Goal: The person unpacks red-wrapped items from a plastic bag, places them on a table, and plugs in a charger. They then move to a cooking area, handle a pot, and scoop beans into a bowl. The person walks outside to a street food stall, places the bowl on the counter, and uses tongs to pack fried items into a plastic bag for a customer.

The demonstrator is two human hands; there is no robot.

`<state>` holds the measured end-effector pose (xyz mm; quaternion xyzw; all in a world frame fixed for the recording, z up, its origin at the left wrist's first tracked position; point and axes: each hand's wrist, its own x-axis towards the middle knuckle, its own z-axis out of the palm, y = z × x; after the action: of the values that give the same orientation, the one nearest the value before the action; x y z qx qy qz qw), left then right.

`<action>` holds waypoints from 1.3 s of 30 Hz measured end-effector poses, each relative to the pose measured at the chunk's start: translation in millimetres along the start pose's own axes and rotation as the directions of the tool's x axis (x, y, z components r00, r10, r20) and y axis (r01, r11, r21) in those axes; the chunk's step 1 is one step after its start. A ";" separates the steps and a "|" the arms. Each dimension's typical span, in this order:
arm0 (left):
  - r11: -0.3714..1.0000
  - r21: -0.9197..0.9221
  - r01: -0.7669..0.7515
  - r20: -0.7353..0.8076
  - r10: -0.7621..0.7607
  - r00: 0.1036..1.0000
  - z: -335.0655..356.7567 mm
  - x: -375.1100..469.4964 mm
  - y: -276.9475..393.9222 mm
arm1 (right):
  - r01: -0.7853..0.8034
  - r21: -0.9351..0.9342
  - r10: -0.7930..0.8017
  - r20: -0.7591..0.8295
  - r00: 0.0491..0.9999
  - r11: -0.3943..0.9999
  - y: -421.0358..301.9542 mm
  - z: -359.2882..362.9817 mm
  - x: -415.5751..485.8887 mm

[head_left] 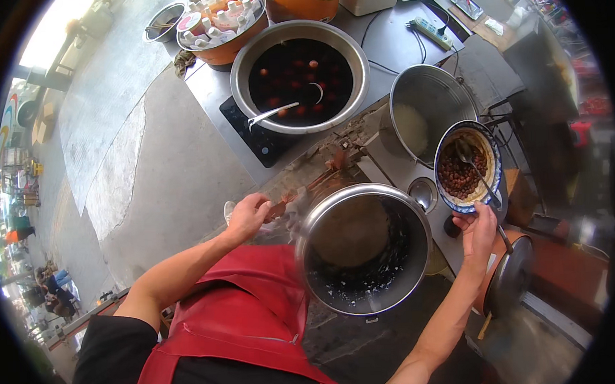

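My right hand [478,231] grips the near rim of a blue-and-white bowl [446,199]. Small reddish-brown beans or nuts [458,177] lie in the bowl, which is tilted toward me. A metal spoon [479,171] rests in it, its handle over the rim near my fingers. My left hand [249,215] is above the floor, left of a deep metal pot [366,305], its fingers bent beside a blurred brown thing [275,212]. Whether the fingers hold that thing is unclear. White bits cling to the pot's inner wall, and its bottom looks brownish.
Beyond stands a wide metal basin [361,71] of dark liquid with round brown things and a ladle [273,113], partly over a black induction cooker [256,137]. A second metal pot [439,83] stands behind the bowl. A power strip [432,32] and cords lie on the metal table [393,39].
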<state>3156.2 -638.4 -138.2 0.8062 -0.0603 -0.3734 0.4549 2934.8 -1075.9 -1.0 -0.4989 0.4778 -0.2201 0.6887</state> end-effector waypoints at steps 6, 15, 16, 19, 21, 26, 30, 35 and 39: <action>0.991 -0.136 -0.001 0.316 0.045 0.948 -29.3 11.8 -12.5 | -0.132 -0.086 0.151 0.278 0.949 0.988 40.0 163.5 -97.1; 0.768 -0.588 0.256 0.629 0.235 0.741 -266.9 24.1 -5.3 | -0.347 -0.220 0.411 0.468 0.782 0.912 134.5 399.8 -205.6; 0.751 -0.587 0.303 0.646 0.209 0.734 -291.1 26.8 -8.8 | -0.386 -0.200 0.434 0.471 0.768 0.901 141.2 419.7 -211.0; 0.598 -0.683 0.418 0.618 0.169 0.768 -333.3 33.0 -19.3 | -0.293 -0.268 0.394 0.529 0.751 0.918 153.0 470.7 -213.7; 0.640 -0.705 0.304 0.534 0.198 0.822 -351.8 39.8 -22.6 | -0.286 -0.297 0.401 0.480 0.780 0.911 157.0 503.9 -208.9; 0.518 -0.818 0.250 0.383 0.165 0.909 -370.9 64.4 -14.8 | -0.207 -0.359 0.397 0.611 0.685 0.910 132.8 535.4 -172.1; 0.491 -0.863 0.122 0.278 0.259 0.925 -376.1 95.1 9.2 | -0.123 -0.447 0.427 0.684 0.592 0.886 78.9 513.8 -85.6; 0.494 -0.862 0.110 0.261 0.247 0.933 -363.7 143.8 65.1 | -0.055 -0.203 0.142 0.447 0.883 0.978 2.3 438.7 99.8; 0.510 -0.841 0.181 0.312 0.184 0.932 -330.1 192.4 106.3 | 0.033 -0.270 -0.046 -0.043 0.998 0.962 -7.8 364.7 260.8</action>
<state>3536.2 -556.7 -59.3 0.3905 0.0492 -0.4949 0.7747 3372.7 -1108.6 -91.8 -0.5919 0.5099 -0.1790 0.5980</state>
